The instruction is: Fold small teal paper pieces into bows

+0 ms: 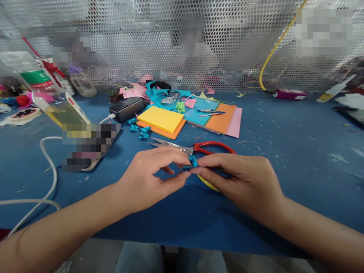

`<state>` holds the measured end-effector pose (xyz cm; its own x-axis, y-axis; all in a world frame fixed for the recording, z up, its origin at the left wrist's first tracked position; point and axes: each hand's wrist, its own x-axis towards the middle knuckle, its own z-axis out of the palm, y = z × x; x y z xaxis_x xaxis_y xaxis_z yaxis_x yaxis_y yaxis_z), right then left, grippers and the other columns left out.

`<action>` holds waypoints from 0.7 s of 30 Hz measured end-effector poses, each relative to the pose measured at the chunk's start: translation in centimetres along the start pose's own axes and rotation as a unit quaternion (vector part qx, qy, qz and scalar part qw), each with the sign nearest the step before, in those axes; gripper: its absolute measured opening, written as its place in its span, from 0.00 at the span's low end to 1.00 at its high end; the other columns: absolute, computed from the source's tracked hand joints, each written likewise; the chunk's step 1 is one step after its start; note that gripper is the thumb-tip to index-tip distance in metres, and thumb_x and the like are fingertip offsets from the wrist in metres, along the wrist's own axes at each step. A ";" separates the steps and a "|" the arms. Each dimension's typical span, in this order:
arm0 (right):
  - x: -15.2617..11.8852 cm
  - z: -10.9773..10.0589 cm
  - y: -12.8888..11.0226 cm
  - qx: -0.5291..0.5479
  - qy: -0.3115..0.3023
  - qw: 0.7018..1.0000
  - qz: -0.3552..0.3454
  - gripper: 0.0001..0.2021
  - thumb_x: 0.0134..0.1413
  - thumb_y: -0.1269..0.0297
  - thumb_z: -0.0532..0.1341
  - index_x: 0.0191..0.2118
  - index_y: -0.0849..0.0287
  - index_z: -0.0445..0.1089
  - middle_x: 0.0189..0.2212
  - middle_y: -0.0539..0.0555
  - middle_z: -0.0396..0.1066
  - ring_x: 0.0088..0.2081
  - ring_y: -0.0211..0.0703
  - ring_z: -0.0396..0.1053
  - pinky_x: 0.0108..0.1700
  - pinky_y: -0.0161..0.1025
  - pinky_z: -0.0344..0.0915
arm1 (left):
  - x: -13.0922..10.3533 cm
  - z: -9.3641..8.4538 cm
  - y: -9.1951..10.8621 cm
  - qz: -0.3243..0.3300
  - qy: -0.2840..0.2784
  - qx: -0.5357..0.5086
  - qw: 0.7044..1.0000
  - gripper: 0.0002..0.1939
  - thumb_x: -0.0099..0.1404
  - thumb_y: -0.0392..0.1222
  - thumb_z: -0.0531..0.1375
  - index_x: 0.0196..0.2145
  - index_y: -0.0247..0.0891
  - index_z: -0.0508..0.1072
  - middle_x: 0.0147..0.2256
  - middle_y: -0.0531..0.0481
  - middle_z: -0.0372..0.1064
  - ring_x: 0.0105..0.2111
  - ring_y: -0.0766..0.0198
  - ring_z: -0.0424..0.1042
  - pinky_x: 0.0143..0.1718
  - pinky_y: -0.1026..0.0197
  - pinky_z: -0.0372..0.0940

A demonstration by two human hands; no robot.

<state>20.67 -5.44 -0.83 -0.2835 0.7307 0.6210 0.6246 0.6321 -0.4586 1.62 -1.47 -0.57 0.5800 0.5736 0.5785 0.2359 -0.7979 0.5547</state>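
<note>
A small piece of folded blue paper (193, 161) is pinched between both hands near the middle of the view. My left hand (153, 174) grips its left side between thumb and fingers. On its right side, my right hand (241, 182) holds it with thumb and forefinger. Scissors (214, 145) with red and yellow handles lie just behind and partly under the hands, blades pointing left. Several folded blue paper pieces (144, 132) sit beyond, beside a stack of yellow and orange sheets (162, 118).
A phone (98, 151) leans at the left near a bottle (61, 102) and a white cable (54, 174). A black power bank (127, 109), paper scraps (133, 91) and coloured sheets with pens (222, 119) lie farther back. Perforated metal (236, 45) stands behind the blue table (307, 163).
</note>
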 end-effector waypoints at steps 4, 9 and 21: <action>0.0 0.0 -0.2 0.008 0.008 0.999 0.030 0.02 0.50 0.68 0.63 0.30 0.54 0.71 0.22 0.43 0.73 0.19 0.31 0.67 0.24 0.28 0.64 | 0.1 0.0 0.1 0.008 0.013 -0.008 1.000 0.06 0.55 0.30 0.61 0.33 0.34 0.73 0.33 0.48 0.73 0.30 0.69 0.72 0.27 0.72 0.71; 0.0 0.1 -0.3 0.025 0.009 0.999 0.034 0.02 0.49 0.69 0.63 0.30 0.55 0.72 0.21 0.43 0.73 0.19 0.31 0.67 0.23 0.28 0.64 | 0.2 0.0 0.2 0.004 0.015 -0.005 1.000 0.06 0.53 0.28 0.61 0.31 0.32 0.73 0.32 0.47 0.73 0.27 0.70 0.72 0.25 0.71 0.71; 0.0 0.3 -0.7 0.024 0.018 1.000 -0.001 0.03 0.49 0.71 0.62 0.31 0.55 0.69 0.25 0.45 0.74 0.24 0.33 0.70 0.28 0.28 0.67 | -0.2 0.4 0.5 -0.042 0.007 0.010 0.999 0.10 0.53 0.28 0.59 0.32 0.38 0.66 0.30 0.55 0.71 0.24 0.73 0.70 0.23 0.73 0.69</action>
<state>20.04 -5.81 -0.74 -0.2575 0.7199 0.6446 0.5876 0.6462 -0.4869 1.94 -2.04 -0.58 0.5460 0.6407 0.5398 0.2988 -0.7509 0.5889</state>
